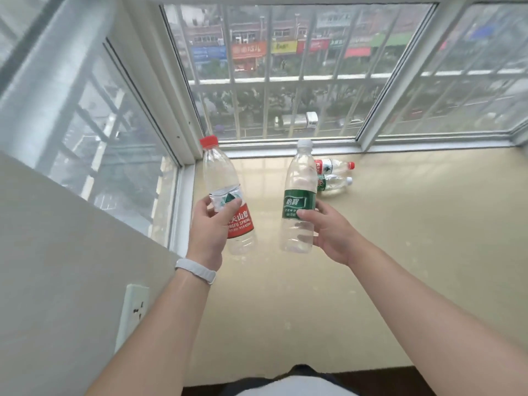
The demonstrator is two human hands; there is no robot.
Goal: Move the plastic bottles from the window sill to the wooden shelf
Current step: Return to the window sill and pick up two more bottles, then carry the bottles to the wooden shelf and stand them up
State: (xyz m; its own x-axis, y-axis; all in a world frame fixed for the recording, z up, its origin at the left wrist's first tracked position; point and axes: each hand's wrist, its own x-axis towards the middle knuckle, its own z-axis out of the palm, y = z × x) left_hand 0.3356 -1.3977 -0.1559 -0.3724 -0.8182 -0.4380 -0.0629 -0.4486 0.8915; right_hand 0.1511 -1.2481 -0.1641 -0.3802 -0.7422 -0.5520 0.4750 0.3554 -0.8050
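My left hand (210,227) grips a clear plastic bottle with a red cap and red label (221,178), held upright above the window sill (400,252). In my right hand (328,232) is a clear bottle with a white cap and green label (300,190), also upright and lifted. Two more empty bottles lie on their sides on the sill near the window: a red-capped one (335,166) and, just in front of it, a white-capped one with a green label (334,184). The wooden shelf is not in view.
The beige sill runs wide to the right and toward me. Window frames and glass (285,81) close it off at the back and left. A grey wall with a white socket (134,310) stands at the lower left. I wear a white wristband (197,270) on my left wrist.
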